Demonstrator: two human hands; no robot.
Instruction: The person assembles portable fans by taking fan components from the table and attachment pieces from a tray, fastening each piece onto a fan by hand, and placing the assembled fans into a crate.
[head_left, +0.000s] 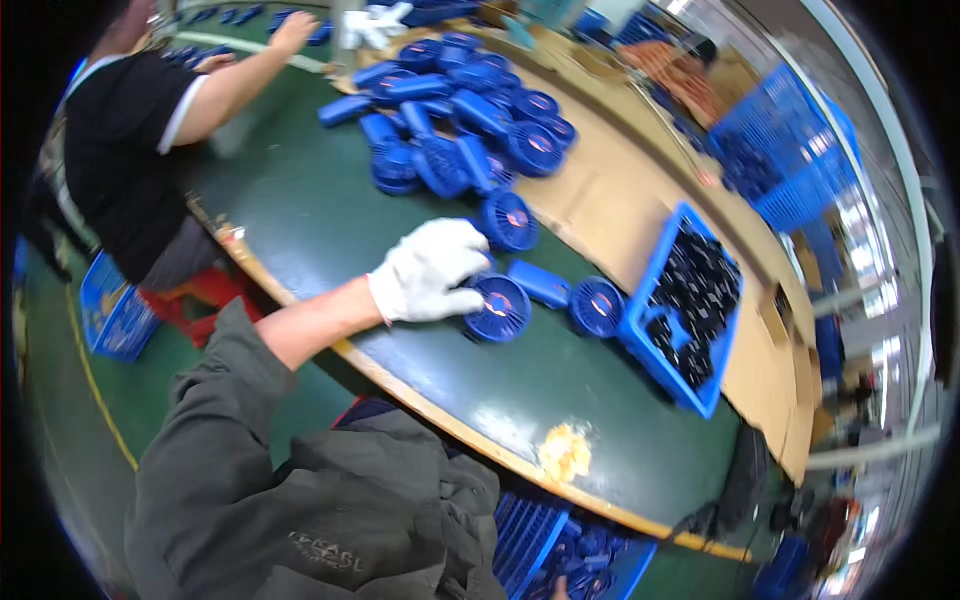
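Observation:
My left hand [430,272], in a white glove, reaches over the green table. Its fingers and thumb curl round a blue handheld fan [499,309], whose round grille sticks out beside the thumb. Just beyond the fingers lies a similar blue fan [510,221]. Another fan [597,306] rests to the right, its handle pointing back toward my left hand. Only a fingertip-sized part of my right hand [560,589] shows at the lower edge, by a blue crate [528,548] of blue parts under the table; its fingers are mostly hidden.
Many blue fans [455,110] are heaped at the far side. A blue tray [655,355] of small black parts stands at right, beside cardboard [600,190]. A yellowish patch [564,453] marks the near edge. At left, a co-worker [130,140] reaches over the table.

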